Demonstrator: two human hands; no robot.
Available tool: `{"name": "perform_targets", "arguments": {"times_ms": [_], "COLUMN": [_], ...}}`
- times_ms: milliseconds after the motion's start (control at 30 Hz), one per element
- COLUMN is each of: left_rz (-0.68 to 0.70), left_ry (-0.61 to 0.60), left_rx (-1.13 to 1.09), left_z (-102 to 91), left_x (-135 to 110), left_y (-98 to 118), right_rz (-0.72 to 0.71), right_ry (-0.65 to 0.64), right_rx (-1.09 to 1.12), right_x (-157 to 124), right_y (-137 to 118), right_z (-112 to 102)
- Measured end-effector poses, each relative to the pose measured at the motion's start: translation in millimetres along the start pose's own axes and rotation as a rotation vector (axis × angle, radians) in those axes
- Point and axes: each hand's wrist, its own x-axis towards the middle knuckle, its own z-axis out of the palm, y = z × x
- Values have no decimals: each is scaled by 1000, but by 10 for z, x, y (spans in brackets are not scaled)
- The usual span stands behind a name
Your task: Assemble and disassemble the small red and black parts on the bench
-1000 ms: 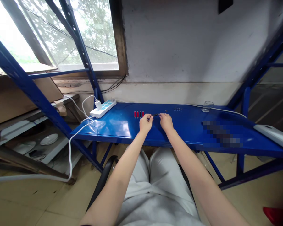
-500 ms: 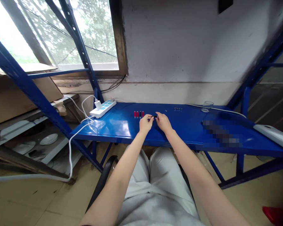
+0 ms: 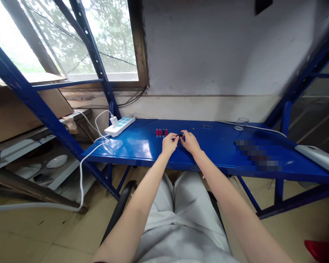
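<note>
My left hand [image 3: 169,143] and my right hand [image 3: 190,141] meet over the blue metal shelf [image 3: 142,146], fingertips pinched together on a small black part [image 3: 180,136] between them. Just left of my hands stands a short row of small red and black plugs [image 3: 161,132]. A cluster of tiny dark pieces [image 3: 207,127] lies farther back on the right. One tiny piece [image 3: 193,128] lies behind my right hand.
A white power strip [image 3: 120,125] with a plugged charger and white cable sits at the shelf's left back. A clear glass [image 3: 241,124] stands at the back right. Blue rack posts frame both sides. A black chair arm [image 3: 120,204] is under my left forearm.
My hands have come closer together; the right fingertips slid left onto the black part that the left hand was holding out. The arms have barely shifted otherwise.
</note>
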Motion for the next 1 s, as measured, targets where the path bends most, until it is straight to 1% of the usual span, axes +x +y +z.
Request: {"name": "perform_targets", "arguments": {"times_ms": [167, 300, 367, 400, 500, 567, 667, 800, 900, 1000], "left_rz": [3, -16, -21, -25, -79, -133, -181, -260, -319, -338], "left_ry": [35, 48, 109, 159, 324, 391, 436, 472, 489, 504], "left_rx": [-30, -94, -142, -170, -270, -337, -406, -447, -453, -472], "left_z": [-1, -18, -42, -57, -103, -126, -146, -165, -181, -191], "left_x": [-1, -3, 1, 5, 25, 42, 64, 82, 87, 87], "left_y": [1, 54, 84, 94, 88, 62, 29, 33, 57, 75], "right_rz": [94, 97, 113, 138, 262, 321, 329, 347, 389, 407], "right_ry": [-56, -87, -80, -70, -44, -57, -112, -171, -180, -180], "right_rx": [-139, -205, -172, -134, 34, 137, 208, 177, 153, 152], "right_x": [13, 37, 70, 94, 188, 259, 351, 426, 460, 488], "right_y": [-117, -181, -190, -189, -170, -157, -158, -190, -212, -228], "right_z": [-51, -57, -36, -17, 71, 150, 268, 378, 420, 443]}}
